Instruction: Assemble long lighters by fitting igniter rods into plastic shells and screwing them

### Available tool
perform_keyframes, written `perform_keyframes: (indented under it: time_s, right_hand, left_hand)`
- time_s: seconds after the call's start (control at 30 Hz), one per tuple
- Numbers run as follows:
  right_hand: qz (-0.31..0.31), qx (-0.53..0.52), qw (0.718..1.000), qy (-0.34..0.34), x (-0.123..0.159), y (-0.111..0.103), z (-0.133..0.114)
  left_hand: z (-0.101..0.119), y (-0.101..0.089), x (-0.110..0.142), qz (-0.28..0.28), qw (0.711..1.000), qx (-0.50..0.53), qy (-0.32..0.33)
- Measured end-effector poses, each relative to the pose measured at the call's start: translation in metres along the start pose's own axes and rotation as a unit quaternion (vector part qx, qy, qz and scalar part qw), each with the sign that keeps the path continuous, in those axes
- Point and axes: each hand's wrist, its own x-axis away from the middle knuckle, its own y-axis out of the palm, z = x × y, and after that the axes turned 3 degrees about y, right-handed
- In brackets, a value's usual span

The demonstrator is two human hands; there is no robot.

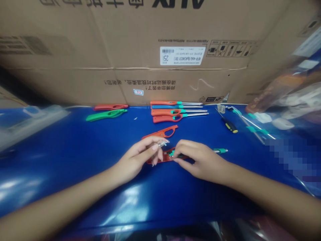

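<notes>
My left hand (141,154) is closed, pinching a small clear and silvery lighter part (163,143) between thumb and fingers. Its other fingertips hang over a red lighter handle half (160,160) lying on the blue table. At that half's right end my right hand (200,159) has thumb and index finger closed together beside a green piece (172,153); what they grip, if anything, is too small to make out. Past the right hand sticks out a metal tube with a green tip (220,151). Just behind the hands lies another orange-red handle half (167,132), partly covered by the left hand.
Several long-necked lighters (167,112) lie in a row before a big cardboard box (120,50). Red (110,107) and green handle shells (106,114) lie left of them. To the right are a screwdriver (230,126), metal tubes (255,127) and plastic bags (301,100). A translucent bin (32,124) stands left.
</notes>
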Motion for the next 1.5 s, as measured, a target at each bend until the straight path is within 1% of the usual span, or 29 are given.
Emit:
perform_keyframes:
  time_s: [0.07,0.17,0.27,0.47,0.6,0.7,0.77,0.87,0.97,1.07,1.13,1.23,1.4,1.5]
  right_hand:
    - [0.018,-0.018,1.0,0.002,0.0,-0.001,0.001]
    - [0.037,-0.03,0.999,0.001,0.0,-0.001,0.002]
    - [0.032,-0.054,0.998,0.006,-0.001,-0.001,0.001]
    - [-0.011,-0.11,0.993,0.036,-0.001,-0.002,0.004]
    - [-0.029,-0.153,0.983,0.099,-0.004,-0.002,0.005]
    - [-0.04,-0.192,0.971,0.134,-0.005,-0.001,0.006]
    - [-0.043,-0.211,0.966,0.145,-0.006,-0.002,0.005]
    - [-0.052,-0.244,0.954,0.167,-0.006,-0.003,0.004]
    - [-0.065,-0.284,0.937,0.195,-0.006,-0.004,0.004]
    - [-0.066,-0.321,0.92,0.215,-0.006,-0.003,0.004]
    - [-0.06,-0.343,0.91,0.226,-0.007,-0.002,0.005]
    - [-0.05,-0.369,0.896,0.241,-0.009,-0.001,0.004]
    - [-0.055,-0.398,0.87,0.284,-0.01,-0.003,0.001]
    - [-0.066,-0.39,0.867,0.303,-0.009,-0.004,0.0]
  left_hand:
    - [0.001,0.001,0.0,-0.011,0.998,0.064,-0.024]
    - [0.007,0.004,0.002,-0.016,0.983,0.159,-0.094]
    - [0.013,0.006,0.004,-0.029,0.965,0.221,-0.136]
    - [0.017,0.006,0.005,-0.067,0.932,0.308,-0.18]
    - [0.02,0.006,0.004,-0.064,0.924,0.331,-0.181]
    - [0.019,0.006,0.004,-0.059,0.929,0.321,-0.175]
    - [0.018,0.006,0.005,-0.056,0.942,0.293,-0.157]
    - [0.015,0.006,0.005,-0.047,0.968,0.216,-0.12]
    - [0.013,0.007,0.005,-0.026,0.989,0.114,-0.093]
    - [0.011,0.007,0.005,-0.002,0.997,0.029,-0.076]
    - [0.01,0.008,0.005,0.0,0.997,0.001,-0.073]
    - [0.011,0.008,0.007,-0.009,0.996,0.003,-0.089]
    - [0.014,0.01,0.008,-0.008,0.981,0.083,-0.172]
    - [0.014,0.01,0.007,-0.003,0.975,0.105,-0.194]
